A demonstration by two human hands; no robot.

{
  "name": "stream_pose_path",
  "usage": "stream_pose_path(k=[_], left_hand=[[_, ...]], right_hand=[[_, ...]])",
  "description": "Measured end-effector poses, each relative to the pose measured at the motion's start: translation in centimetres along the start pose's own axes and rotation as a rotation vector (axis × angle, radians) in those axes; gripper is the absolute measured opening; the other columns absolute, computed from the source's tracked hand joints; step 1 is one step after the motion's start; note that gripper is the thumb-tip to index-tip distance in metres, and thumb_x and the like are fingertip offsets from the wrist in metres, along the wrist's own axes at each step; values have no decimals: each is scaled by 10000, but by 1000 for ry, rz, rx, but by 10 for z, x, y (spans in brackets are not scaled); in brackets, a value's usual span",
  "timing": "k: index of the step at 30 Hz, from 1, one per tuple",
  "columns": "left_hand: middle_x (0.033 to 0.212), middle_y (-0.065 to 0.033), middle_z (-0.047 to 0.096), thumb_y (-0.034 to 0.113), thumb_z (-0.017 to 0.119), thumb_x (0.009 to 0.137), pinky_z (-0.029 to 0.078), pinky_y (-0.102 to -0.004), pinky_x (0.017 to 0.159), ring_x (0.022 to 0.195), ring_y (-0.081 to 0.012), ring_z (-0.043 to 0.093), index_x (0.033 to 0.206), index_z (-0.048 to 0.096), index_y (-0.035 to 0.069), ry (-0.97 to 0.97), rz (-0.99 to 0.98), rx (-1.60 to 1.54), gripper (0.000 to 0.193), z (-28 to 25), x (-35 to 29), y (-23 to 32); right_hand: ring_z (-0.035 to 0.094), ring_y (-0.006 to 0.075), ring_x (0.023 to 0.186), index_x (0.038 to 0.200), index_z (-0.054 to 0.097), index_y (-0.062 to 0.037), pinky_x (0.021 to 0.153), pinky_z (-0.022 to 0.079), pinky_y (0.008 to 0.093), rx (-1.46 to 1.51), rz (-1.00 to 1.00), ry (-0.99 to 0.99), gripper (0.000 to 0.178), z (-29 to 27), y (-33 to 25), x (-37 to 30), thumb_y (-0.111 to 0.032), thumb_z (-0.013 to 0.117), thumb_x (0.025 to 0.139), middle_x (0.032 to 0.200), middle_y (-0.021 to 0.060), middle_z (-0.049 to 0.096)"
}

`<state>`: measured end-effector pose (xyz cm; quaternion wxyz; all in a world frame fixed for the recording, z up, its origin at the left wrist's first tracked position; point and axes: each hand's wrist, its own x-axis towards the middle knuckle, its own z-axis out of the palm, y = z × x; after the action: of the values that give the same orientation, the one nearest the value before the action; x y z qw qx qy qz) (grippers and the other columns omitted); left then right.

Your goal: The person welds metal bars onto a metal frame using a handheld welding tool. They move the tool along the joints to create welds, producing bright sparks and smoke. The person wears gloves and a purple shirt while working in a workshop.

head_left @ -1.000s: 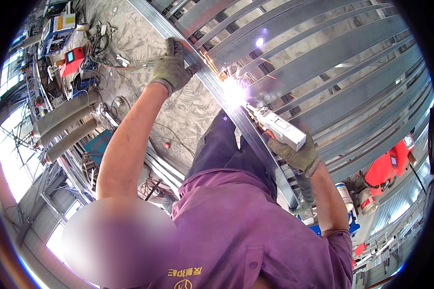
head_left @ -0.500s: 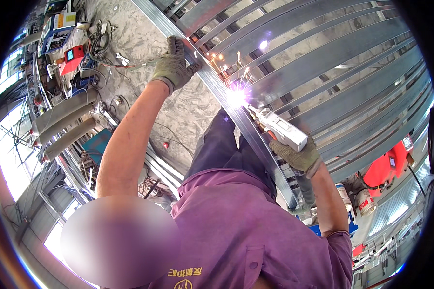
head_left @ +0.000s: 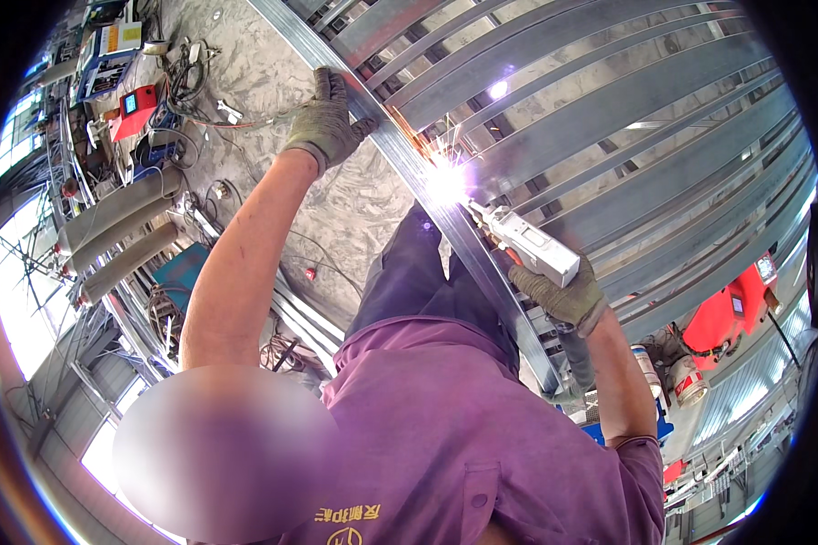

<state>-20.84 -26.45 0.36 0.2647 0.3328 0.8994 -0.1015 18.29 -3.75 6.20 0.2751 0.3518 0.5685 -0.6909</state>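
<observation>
My right hand (head_left: 563, 295), in a grey-green work glove, is closed around a silver boxy welding gun (head_left: 534, 247). Its nozzle points up and left at a bright arc (head_left: 447, 184), where sparks fly. The arc burns where a long metal edge rail (head_left: 395, 150) meets the flat bars (head_left: 573, 150) of a large metal panel. My left hand (head_left: 330, 127), gloved alike, rests against the rail farther up, fingers stretched and thumb apart. The glare hides the joint itself.
A red machine with a small screen (head_left: 137, 111) stands at the left near coiled cables (head_left: 188, 77). Grey cylinders (head_left: 123, 218) lie below it. At the right are another red machine (head_left: 727, 313) and pails (head_left: 689, 381). Cables run over the concrete floor (head_left: 245, 168).
The arc stays at nearly the same spot, with brighter glare and a changed spray of sparks. Both hands hold almost the same places.
</observation>
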Motion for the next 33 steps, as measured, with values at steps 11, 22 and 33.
stream_pose_path(k=[11,22,33], left_hand=[[1806,-364,106,635,738,1005,456,-481,1268,1522,-502,515,1718,181,-93,-36,-19,-34,1162,-8,-2,6],[1786,-362,169,661,740,991,461,-488,1254,1516,-494,521,1696,185,-127,33,22,-15,1194,-1,1,1],[1730,-371,299,644,741,1000,463,-484,1249,1501,-487,541,1680,257,-104,68,13,-61,1121,6,2,-2]], right_hand=[[734,181,1297,1439,711,-131,1113,576,330,24,80,-56,508,-1,-1,-6,-363,849,1009,1374,28,792],[728,161,1309,1455,709,-129,1117,577,322,4,65,-49,532,-3,10,-6,-337,869,992,1390,48,787],[774,178,1225,1397,752,-64,1032,612,343,-29,-22,41,525,-3,18,-14,-250,930,939,1318,87,821]])
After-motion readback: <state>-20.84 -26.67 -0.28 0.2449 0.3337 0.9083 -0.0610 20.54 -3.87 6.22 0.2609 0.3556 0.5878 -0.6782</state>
